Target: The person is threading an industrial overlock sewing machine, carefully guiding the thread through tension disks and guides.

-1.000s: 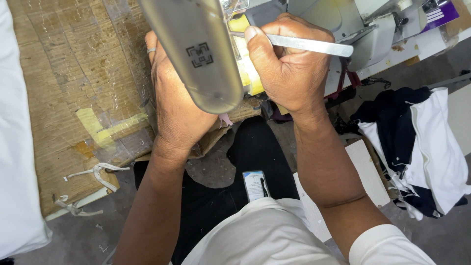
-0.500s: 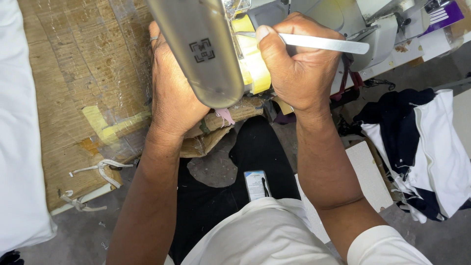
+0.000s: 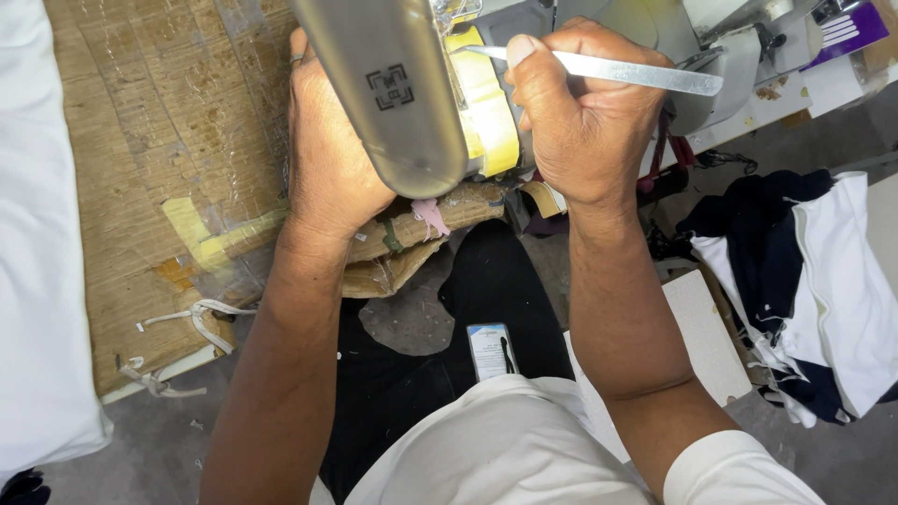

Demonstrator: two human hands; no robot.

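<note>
Head view shows me the tweezers [image 3: 608, 70] pinched in my right hand [image 3: 585, 122], fingers curled tight around them. Their long axis runs nearly level, blunt end toward the desk's right edge, tips pointing left at the yellow-taped part [image 3: 482, 108] of the sewing machine, just beside it. My left hand [image 3: 332, 154] sits on the other side of the grey machine arm [image 3: 383, 84]; its fingers go under that arm, so I cannot tell whether they grip anything. Right is plainly the nearer hand to the tips' target. The needle area is hidden behind the arm. Cardboard [image 3: 159, 159] under clear tape covers the desk's left part; dark and white cloth [image 3: 804, 281] lies low right.
</note>
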